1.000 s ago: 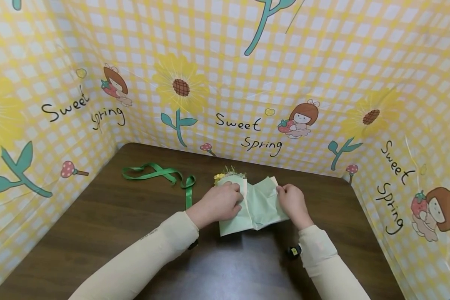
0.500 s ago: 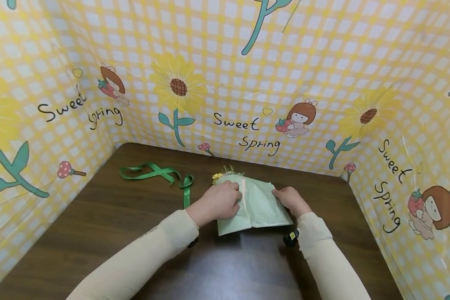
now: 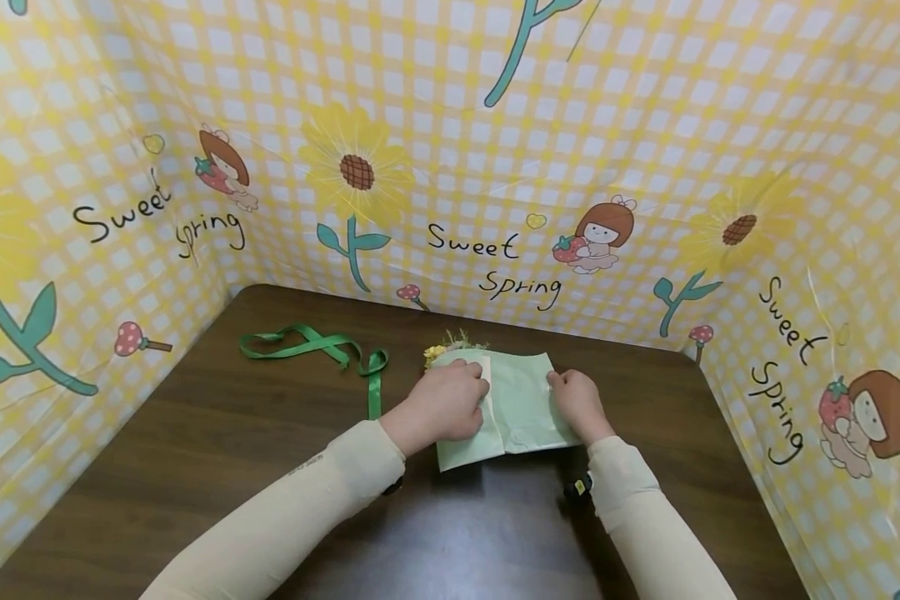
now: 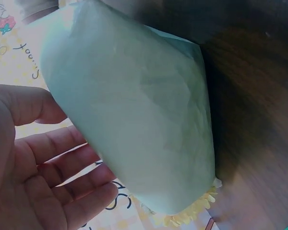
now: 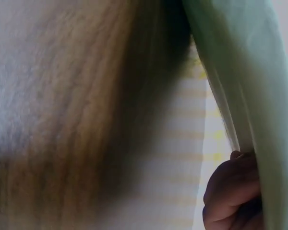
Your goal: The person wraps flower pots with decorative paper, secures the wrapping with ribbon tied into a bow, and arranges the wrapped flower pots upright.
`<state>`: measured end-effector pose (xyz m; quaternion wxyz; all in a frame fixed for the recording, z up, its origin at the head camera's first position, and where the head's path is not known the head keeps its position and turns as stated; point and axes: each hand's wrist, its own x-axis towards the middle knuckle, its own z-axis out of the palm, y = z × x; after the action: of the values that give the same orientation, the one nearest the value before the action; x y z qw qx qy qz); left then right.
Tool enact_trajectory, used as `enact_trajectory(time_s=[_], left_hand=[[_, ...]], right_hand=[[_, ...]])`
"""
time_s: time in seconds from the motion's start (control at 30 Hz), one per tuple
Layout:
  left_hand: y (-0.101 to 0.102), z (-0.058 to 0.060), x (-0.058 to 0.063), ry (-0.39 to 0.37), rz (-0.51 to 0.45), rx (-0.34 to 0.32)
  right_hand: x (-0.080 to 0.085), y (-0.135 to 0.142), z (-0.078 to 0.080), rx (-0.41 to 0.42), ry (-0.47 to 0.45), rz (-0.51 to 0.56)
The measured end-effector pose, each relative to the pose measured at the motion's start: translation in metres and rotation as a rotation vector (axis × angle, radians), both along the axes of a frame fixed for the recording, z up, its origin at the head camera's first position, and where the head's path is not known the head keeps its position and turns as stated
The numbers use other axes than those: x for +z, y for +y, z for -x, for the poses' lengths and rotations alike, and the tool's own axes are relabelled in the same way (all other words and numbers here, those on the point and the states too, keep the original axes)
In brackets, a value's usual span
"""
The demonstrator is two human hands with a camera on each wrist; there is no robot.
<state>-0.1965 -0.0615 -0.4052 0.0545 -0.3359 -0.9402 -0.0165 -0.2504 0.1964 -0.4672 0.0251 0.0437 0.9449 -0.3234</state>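
Note:
Pale green wrapping paper (image 3: 528, 400) is wrapped about a small bunch of flowers; yellow petals (image 3: 435, 356) and thin green sprigs (image 3: 461, 340) poke out past its far left edge. My left hand (image 3: 444, 402) grips the wrapped left part along a pale fold. In the left wrist view that hand (image 4: 57, 163) has thumb and curled fingers at the paper's edge (image 4: 129, 105). At the right, my right hand (image 3: 581, 402) pinches the side edge of the spread sheet between thumb and fingers. Its curled fingers (image 5: 233, 194) show behind the paper (image 5: 259, 86) in the right wrist view. The stems are hidden.
A loose green ribbon (image 3: 315, 343) lies curled on the dark wooden table (image 3: 270, 467), left of the paper, with one end running toward my left wrist. Yellow checked cloth (image 3: 450, 167) stands as walls at the back and both sides.
The right part of the paper was creased, then its top corner dipped, and now it is drawn out flatter. My right hand has shifted slightly with that edge; my left hand keeps its place.

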Motion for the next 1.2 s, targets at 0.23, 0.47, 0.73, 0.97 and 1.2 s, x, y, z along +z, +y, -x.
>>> enact_trajectory(time_s=[0.23,0.47,0.73,0.97,1.2], left_hand=[[0.003,0.001,-0.002,0.015,0.005,0.009],[0.004,0.001,-0.002,0.009,0.014,0.01],[0.002,0.003,-0.001,0.014,0.032,-0.006],[-0.003,-0.001,-0.002,-0.024,-0.014,0.0],[-0.01,-0.003,-0.005,-0.045,-0.07,0.005]], right_hand=[[0.021,-0.009,-0.002,-0.001,0.129,-0.002],[0.041,-0.025,-0.009,0.029,0.197,-0.094],[0.061,-0.051,-0.018,0.043,0.229,-0.173],[0.079,-0.072,-0.021,0.138,0.18,-0.08],[0.095,-0.089,-0.022,0.231,-0.007,0.061]])
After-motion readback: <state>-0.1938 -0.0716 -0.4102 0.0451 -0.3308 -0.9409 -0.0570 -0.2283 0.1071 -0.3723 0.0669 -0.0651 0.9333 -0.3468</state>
